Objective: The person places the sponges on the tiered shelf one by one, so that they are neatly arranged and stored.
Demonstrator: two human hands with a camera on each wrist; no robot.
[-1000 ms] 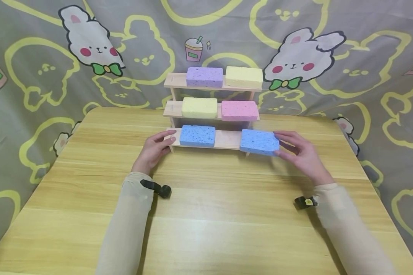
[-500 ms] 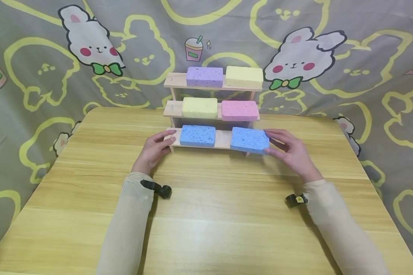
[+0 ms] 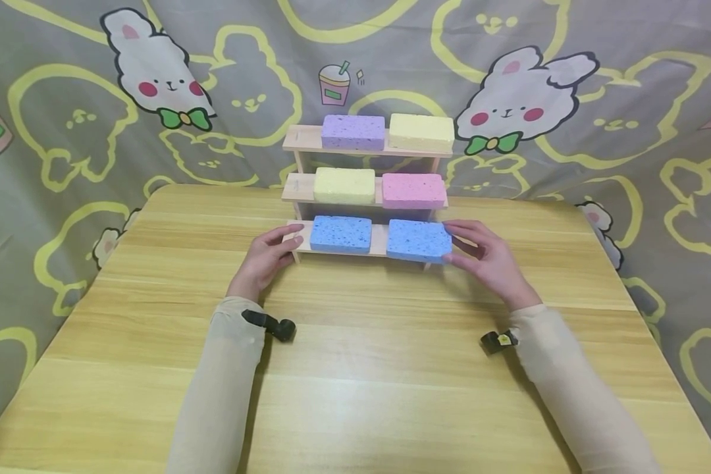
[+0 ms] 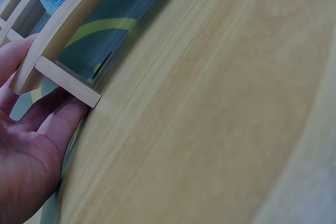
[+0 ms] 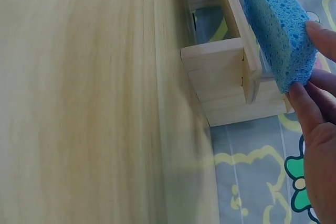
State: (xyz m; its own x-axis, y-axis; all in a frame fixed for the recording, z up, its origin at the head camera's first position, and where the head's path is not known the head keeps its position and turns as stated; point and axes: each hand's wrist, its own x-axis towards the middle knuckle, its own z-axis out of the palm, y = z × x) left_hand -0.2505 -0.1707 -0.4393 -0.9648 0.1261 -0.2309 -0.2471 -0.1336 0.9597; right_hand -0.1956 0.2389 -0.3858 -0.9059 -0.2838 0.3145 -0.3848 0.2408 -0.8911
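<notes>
A three-tier wooden shelf (image 3: 301, 185) stands at the back of the table. My left hand (image 3: 263, 260) grips the left end of its lowest tier; the left wrist view shows the thumb above the board (image 4: 65, 17) and fingers behind the leg. With thumb and fingers, my right hand (image 3: 486, 260) pinches the right end of a blue sponge (image 3: 419, 239) over the right part of that tier. In the right wrist view this sponge (image 5: 275, 30) is tilted, its near end raised off the board. Another blue sponge (image 3: 340, 234) lies to its left.
The middle tier bears a yellow sponge (image 3: 344, 185) and a pink sponge (image 3: 413, 191). On the top tier lie a purple sponge (image 3: 353, 132) and a pale yellow sponge (image 3: 421, 131). A patterned curtain (image 3: 243, 79) hangs behind the wooden table (image 3: 355, 368).
My right hand has moved left with the blue sponge, from past the lowest tier's right end to over it. My left hand has stayed on the shelf.
</notes>
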